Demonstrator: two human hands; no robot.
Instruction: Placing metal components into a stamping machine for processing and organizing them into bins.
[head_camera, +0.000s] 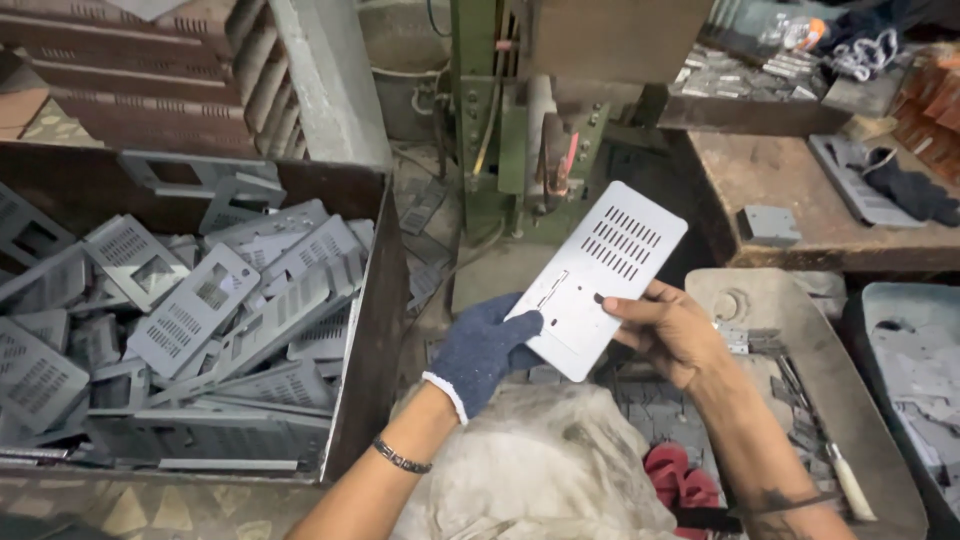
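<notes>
A flat grey metal plate (601, 270) with rows of slots and cut-outs is held up at the centre of the head view. My left hand (482, 349), in a dark blue knit glove, grips its lower left edge. My right hand (668, 330) is bare and holds the plate's lower right edge, thumb on its face. Just behind the plate stands a green press machine (505, 130).
A large rusty bin (372, 300) on the left holds several similar slotted grey plates (190, 310). A brown workbench (790, 200) on the right carries a small metal piece (768, 224) and a dark glove (915, 192). Grey trays (850, 400) lie lower right. A white cloth (540, 470) covers my lap.
</notes>
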